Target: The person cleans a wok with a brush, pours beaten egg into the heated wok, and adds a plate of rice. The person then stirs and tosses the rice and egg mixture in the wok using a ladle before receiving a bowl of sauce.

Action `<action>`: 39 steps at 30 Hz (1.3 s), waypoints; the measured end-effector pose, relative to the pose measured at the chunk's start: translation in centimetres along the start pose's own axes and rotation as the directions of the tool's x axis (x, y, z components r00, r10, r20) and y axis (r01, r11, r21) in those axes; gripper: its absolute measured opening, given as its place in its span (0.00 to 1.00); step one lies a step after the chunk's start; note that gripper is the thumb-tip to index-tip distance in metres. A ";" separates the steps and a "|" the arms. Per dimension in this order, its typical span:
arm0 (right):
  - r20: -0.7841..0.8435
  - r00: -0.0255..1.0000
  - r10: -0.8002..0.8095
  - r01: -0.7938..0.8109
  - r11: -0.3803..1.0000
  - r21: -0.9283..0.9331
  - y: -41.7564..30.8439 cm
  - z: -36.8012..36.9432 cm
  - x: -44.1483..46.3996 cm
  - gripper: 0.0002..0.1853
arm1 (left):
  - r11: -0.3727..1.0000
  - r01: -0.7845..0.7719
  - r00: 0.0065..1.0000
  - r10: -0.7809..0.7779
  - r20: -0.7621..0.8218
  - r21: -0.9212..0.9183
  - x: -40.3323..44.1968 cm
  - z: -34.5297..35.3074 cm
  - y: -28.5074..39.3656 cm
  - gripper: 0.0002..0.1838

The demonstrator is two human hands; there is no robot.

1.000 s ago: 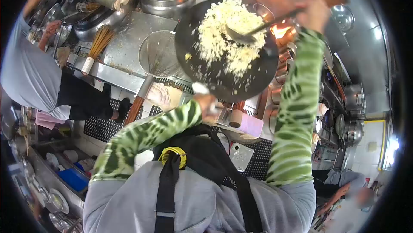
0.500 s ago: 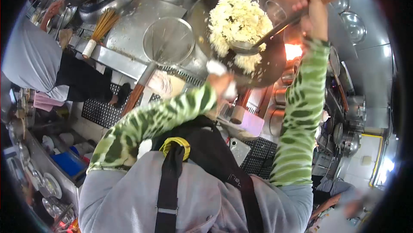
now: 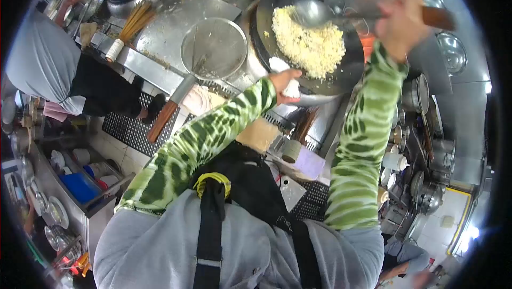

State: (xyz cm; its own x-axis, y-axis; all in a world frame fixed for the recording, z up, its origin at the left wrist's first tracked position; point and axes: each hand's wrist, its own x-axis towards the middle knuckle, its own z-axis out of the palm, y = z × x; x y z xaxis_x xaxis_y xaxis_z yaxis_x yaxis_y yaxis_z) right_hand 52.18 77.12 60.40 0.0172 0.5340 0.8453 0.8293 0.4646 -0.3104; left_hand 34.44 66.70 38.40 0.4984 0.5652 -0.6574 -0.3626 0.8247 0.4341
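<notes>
Fried rice (image 3: 316,46) lies spread across the dark wok (image 3: 349,73) on the stove. My left hand (image 3: 284,79) is closed around a folded white cloth (image 3: 292,90) at the wok's near left rim; the cloth covers whatever part of the rim is under it. A ladle (image 3: 314,13) reaches in from the right, its metal bowl over the far left side of the rice. My right hand (image 3: 404,26) is wrapped round the ladle's handle, somewhat blurred, with the wooden end sticking out to the right.
A wire strainer (image 3: 213,49) rests left of the wok, its wooden handle over the counter's edge. Beside it lies a bamboo wok brush (image 3: 130,27). Metal bowls (image 3: 452,54) stand at the far right. Another person (image 3: 45,65) works at the left; another (image 3: 405,257) is at lower right.
The rice was heaped and airborne over a tilted wok with flame beside it; now it lies flatter in the wok and the flame is gone. The ladle and my right hand moved up and away.
</notes>
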 end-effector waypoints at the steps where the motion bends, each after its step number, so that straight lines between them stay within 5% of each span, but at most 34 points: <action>1: -0.006 0.998 0.067 -0.067 0.996 0.062 0.3 -0.1 0.1 0.09 | 0.999 0.033 0.999 -0.033 -0.038 -0.002 0.0 0.3 0.1 0.15; 3: -0.014 0.947 0.321 -0.305 0.912 0.273 0.1 -0.7 1.8 0.05 | 0.997 -0.007 1.000 0.006 0.012 0.071 0.3 0.0 0.3 0.11; 5: 0.107 0.755 0.647 -0.595 0.608 0.526 -2.0 -1.8 4.1 0.05 | 0.997 -0.007 0.996 0.013 -0.083 0.071 -0.1 0.4 0.6 0.10; 7: 0.139 0.763 0.631 -0.587 0.588 0.556 -2.0 -5.2 4.9 0.08 | 1.000 -0.030 0.996 0.030 -0.086 0.009 0.0 0.3 0.5 0.10; 8: -0.045 0.773 0.633 -0.545 0.699 0.463 -6.0 -5.2 2.8 0.08 | 0.999 -0.053 0.996 0.053 -0.069 0.013 0.4 0.2 0.4 0.10; 11: -0.188 0.728 0.660 -0.506 0.701 0.503 -3.8 -0.7 -1.6 0.08 | 0.997 -0.025 0.998 0.029 -0.058 0.070 1.0 -0.2 0.3 0.10; 12: -0.096 0.740 0.665 -0.460 0.606 0.649 -1.1 0.0 -1.3 0.08 | 0.995 -0.070 0.993 0.076 -0.096 0.064 0.6 0.1 0.2 0.09; 15: -0.022 0.795 0.606 -0.420 0.575 0.702 -6.7 -2.9 -0.4 0.08 | 0.997 -0.058 0.997 0.060 -0.048 0.056 0.1 0.1 0.6 0.09; 16: 0.089 0.873 0.479 -0.362 0.514 0.777 -8.9 -4.2 -1.5 0.08 | 0.996 -0.079 0.996 0.081 -0.047 0.049 0.4 0.0 0.9 0.10; 19: -0.028 0.776 0.630 -0.439 0.571 0.693 -7.8 0.8 -5.9 0.09 | 0.993 -0.096 0.994 0.099 -0.040 0.075 0.7 -0.3 0.2 0.10; 20: 0.031 0.885 0.464 -0.355 0.633 0.688 -7.0 1.4 -5.6 0.08 | 0.994 -0.063 0.997 0.067 -0.039 0.090 0.4 -0.4 0.4 0.11; 23: 0.087 0.795 0.601 -0.551 0.653 0.520 -7.0 -0.7 0.1 0.07 | 0.989 -0.083 0.992 0.094 -0.079 0.126 -0.1 0.0 0.5 0.14; 24: -0.002 0.831 0.556 -0.443 0.664 0.602 -6.9 -1.3 0.8 0.08 | 0.962 -0.100 0.989 0.124 -0.077 0.255 -0.9 0.1 0.9 0.15; 25: -0.191 0.961 0.201 -0.141 0.948 0.285 -4.6 -0.9 0.6 0.07 | 0.920 -0.116 0.986 0.153 -0.071 0.375 -2.5 0.6 1.9 0.17; 26: -0.214 0.954 -0.212 0.192 0.975 -0.112 -0.9 0.0 -0.8 0.07 | 0.919 -0.138 0.984 0.170 -0.056 0.369 -2.1 0.5 1.6 0.19; 27: -0.107 0.983 0.148 -0.105 0.938 0.329 -0.3 1.6 -2.4 0.05 | 0.945 -0.109 0.975 0.162 -0.151 0.308 -0.2 -0.2 0.5 0.17; 28: 0.014 0.873 0.487 -0.365 0.634 0.682 0.4 3.2 -4.0 0.06 | 0.944 -0.125 0.982 0.162 -0.096 0.306 -0.8 -0.1 -0.2 0.17; 30: 0.117 0.836 0.535 -0.544 0.784 0.300 -1.4 0.6 1.4 0.08 | 0.955 -0.177 0.979 0.195 -0.053 0.239 -0.2 0.0 0.8 0.17; 32: 0.060 0.827 0.559 -0.544 0.768 0.339 1.4 -2.0 3.3 0.09 | 0.984 -0.145 0.985 0.154 -0.081 0.105 2.5 -0.9 -0.6 0.17; 33: -0.040 0.930 0.366 -0.354 0.919 0.172 3.7 -3.6 3.3 0.10 | 0.984 -0.117 0.988 0.129 -0.084 0.134 0.0 0.3 0.9 0.18; 34: -0.058 0.992 -0.113 0.081 0.917 -0.391 7.1 -3.5 2.3 0.11 | 0.832 -0.309 0.944 0.327 0.043 0.462 1.7 -1.1 0.7 0.17; 36: 0.046 0.930 -0.363 0.290 0.655 -0.698 11.0 -1.8 -2.0 0.14 | 0.993 0.005 0.977 0.021 -0.214 0.118 1.6 0.9 1.1 0.15; 37: 0.119 0.964 -0.236 0.251 0.679 -0.690 8.0 -1.9 -1.7 0.14 | 0.987 0.028 0.997 -0.016 -0.076 0.157 3.1 -0.3 1.0 0.12; 38: 0.189 0.976 -0.103 0.207 0.694 -0.690 4.9 -2.0 -1.4 0.15 | 0.803 -0.304 0.952 0.273 0.136 0.513 4.8 -2.5 0.8 0.12; 39: -0.004 0.976 0.216 -0.204 0.914 -0.350 1.1 -2.5 0.0 0.16 | 0.920 -0.215 0.975 0.223 0.013 0.329 3.4 -1.7 -0.3 0.11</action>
State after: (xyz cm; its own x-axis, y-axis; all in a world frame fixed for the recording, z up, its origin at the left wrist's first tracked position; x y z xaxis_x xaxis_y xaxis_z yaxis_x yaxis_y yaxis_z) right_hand 54.46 75.87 61.12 0.1980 0.6192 0.7599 0.9504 0.0685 -0.3035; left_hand 34.88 68.32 34.98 0.4157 0.7348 -0.5360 -0.1816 0.6445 0.7427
